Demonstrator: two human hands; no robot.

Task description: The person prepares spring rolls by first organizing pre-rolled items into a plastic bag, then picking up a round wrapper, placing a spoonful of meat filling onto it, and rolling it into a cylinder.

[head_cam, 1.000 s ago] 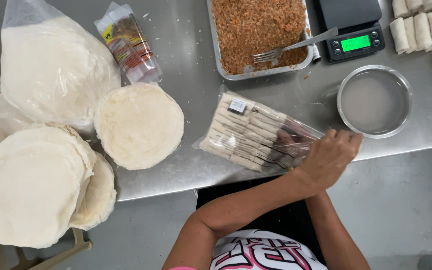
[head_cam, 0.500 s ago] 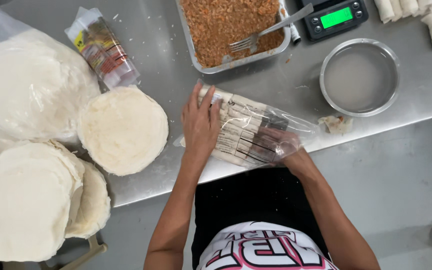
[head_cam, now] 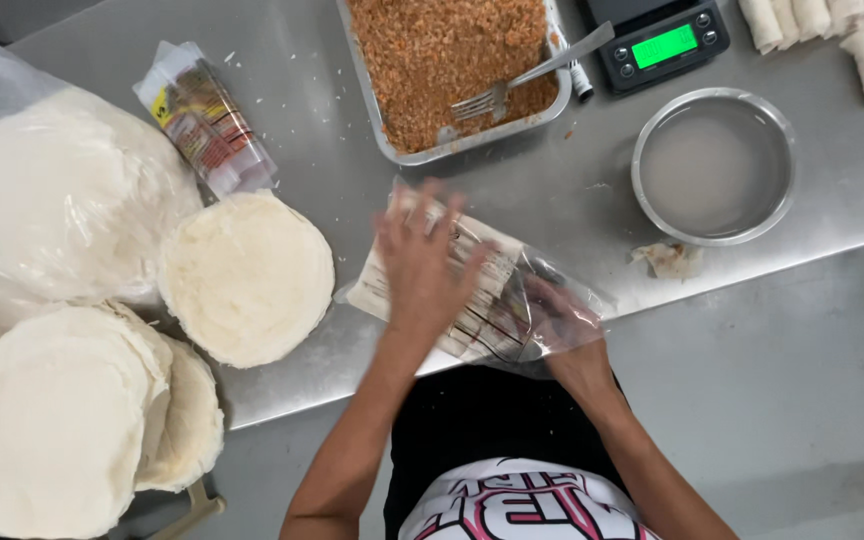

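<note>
At the near edge of the steel desk (head_cam: 852, 200), a clear bag of rolled sticks (head_cam: 472, 295) is pressed flat under the open left hand (head_cam: 422, 265). Its open end is gripped by the right hand (head_cam: 557, 320). Farther back, a tray of filling (head_cam: 452, 70) is seen.
</note>
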